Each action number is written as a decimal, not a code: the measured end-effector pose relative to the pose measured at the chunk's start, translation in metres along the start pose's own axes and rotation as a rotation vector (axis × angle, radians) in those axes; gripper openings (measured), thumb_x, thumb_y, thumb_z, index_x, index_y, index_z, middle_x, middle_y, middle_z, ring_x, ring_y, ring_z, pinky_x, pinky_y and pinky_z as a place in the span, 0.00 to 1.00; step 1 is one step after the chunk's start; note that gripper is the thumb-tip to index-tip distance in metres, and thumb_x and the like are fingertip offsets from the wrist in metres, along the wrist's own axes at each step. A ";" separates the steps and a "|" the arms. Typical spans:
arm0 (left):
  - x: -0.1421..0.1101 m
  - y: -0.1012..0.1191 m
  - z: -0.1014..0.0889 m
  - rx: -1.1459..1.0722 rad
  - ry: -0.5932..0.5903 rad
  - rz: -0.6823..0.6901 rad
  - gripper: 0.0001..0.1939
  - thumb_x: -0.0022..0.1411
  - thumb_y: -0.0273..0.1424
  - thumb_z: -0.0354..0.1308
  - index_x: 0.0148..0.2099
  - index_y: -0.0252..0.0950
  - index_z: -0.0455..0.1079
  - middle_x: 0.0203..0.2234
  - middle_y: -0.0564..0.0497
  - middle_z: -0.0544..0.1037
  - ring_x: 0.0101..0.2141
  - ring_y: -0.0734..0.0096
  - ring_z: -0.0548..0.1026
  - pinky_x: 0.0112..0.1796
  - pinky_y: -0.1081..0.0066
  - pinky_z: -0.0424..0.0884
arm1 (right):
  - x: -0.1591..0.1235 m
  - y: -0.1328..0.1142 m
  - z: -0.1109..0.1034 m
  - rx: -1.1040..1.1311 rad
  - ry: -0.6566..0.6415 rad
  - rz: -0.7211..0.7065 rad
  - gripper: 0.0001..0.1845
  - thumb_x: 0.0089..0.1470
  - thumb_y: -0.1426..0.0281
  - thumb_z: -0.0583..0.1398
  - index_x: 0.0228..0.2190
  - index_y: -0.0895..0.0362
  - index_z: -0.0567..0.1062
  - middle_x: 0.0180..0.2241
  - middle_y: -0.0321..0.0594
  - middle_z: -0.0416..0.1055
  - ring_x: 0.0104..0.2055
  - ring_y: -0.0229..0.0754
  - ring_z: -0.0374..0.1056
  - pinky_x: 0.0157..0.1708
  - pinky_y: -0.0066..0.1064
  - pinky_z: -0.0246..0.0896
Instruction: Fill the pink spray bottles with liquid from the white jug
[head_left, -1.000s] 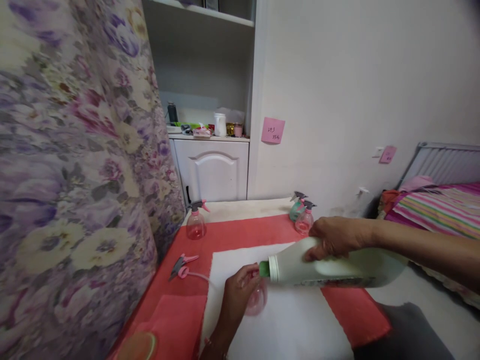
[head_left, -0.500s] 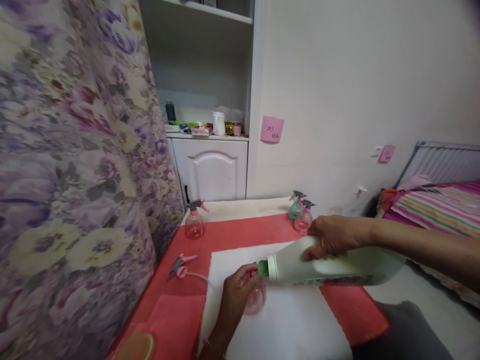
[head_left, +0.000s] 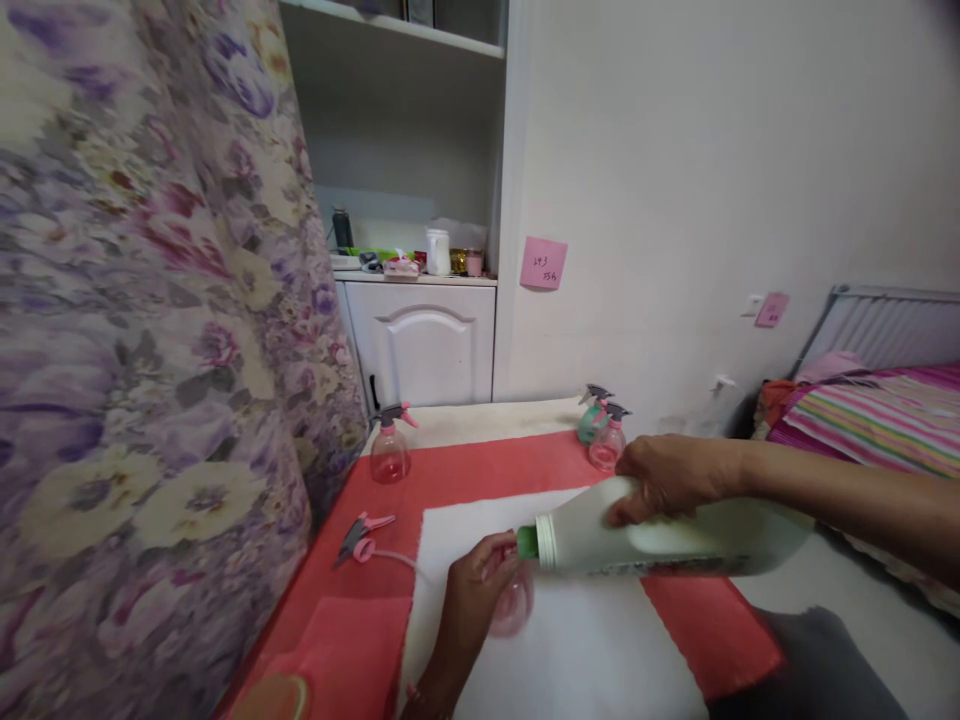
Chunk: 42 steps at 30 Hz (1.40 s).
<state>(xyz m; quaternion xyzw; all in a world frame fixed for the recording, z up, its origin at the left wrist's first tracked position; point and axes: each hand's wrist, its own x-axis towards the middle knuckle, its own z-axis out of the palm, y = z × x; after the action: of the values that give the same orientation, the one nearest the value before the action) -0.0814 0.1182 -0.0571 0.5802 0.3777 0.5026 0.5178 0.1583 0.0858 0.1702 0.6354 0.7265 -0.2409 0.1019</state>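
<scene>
My right hand (head_left: 667, 478) grips a large white jug (head_left: 667, 538) with a green spout, tipped on its side so the spout points left. Its spout sits right above a small pink spray bottle body (head_left: 514, 605) without its head, which my left hand (head_left: 476, 590) holds wrapped around it on a white cloth (head_left: 585, 650). The detached pink and grey spray head (head_left: 364, 535) with its tube lies on the red cloth (head_left: 450, 470) to the left.
A pink spray bottle (head_left: 390, 445) stands at the back left; a pink one (head_left: 609, 440) and a teal one (head_left: 592, 415) stand at the back right. A floral curtain (head_left: 150, 350) hangs at left, a striped bed (head_left: 877, 415) lies right, a white cabinet (head_left: 424, 335) behind.
</scene>
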 end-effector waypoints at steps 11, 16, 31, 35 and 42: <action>0.000 -0.003 -0.001 0.029 -0.010 -0.010 0.12 0.53 0.35 0.64 0.41 0.38 0.79 0.40 0.46 0.85 0.44 0.56 0.79 0.47 0.62 0.72 | -0.002 -0.001 -0.001 0.010 -0.012 0.012 0.26 0.42 0.44 0.62 0.21 0.55 0.68 0.16 0.33 0.67 0.18 0.37 0.63 0.22 0.30 0.58; 0.000 0.000 -0.001 0.051 -0.013 -0.009 0.12 0.53 0.35 0.64 0.40 0.38 0.79 0.38 0.47 0.85 0.43 0.56 0.79 0.47 0.63 0.72 | -0.001 -0.002 -0.001 0.020 -0.022 0.032 0.25 0.41 0.45 0.63 0.23 0.56 0.69 0.17 0.32 0.67 0.18 0.37 0.63 0.22 0.31 0.59; 0.001 0.001 0.000 0.070 0.002 -0.014 0.11 0.52 0.35 0.64 0.39 0.38 0.79 0.38 0.48 0.85 0.42 0.57 0.79 0.45 0.64 0.72 | -0.001 -0.001 -0.002 -0.023 -0.005 0.031 0.27 0.42 0.43 0.61 0.23 0.56 0.69 0.16 0.33 0.68 0.19 0.39 0.65 0.23 0.31 0.59; 0.001 -0.001 0.000 0.065 -0.008 -0.013 0.12 0.53 0.35 0.64 0.40 0.38 0.79 0.38 0.48 0.84 0.42 0.57 0.79 0.45 0.65 0.72 | -0.001 -0.001 -0.002 -0.025 -0.018 0.028 0.27 0.43 0.43 0.61 0.24 0.56 0.69 0.17 0.33 0.68 0.19 0.38 0.65 0.23 0.31 0.59; 0.000 0.001 0.000 0.065 -0.012 -0.013 0.12 0.53 0.35 0.64 0.40 0.38 0.79 0.38 0.47 0.84 0.43 0.57 0.79 0.46 0.63 0.72 | -0.001 -0.001 -0.002 -0.024 -0.013 0.019 0.27 0.43 0.43 0.61 0.22 0.55 0.68 0.16 0.32 0.67 0.18 0.37 0.64 0.23 0.32 0.59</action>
<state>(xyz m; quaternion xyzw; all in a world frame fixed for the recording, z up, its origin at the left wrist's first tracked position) -0.0813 0.1181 -0.0558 0.5971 0.3947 0.4832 0.5042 0.1583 0.0857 0.1728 0.6395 0.7226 -0.2351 0.1165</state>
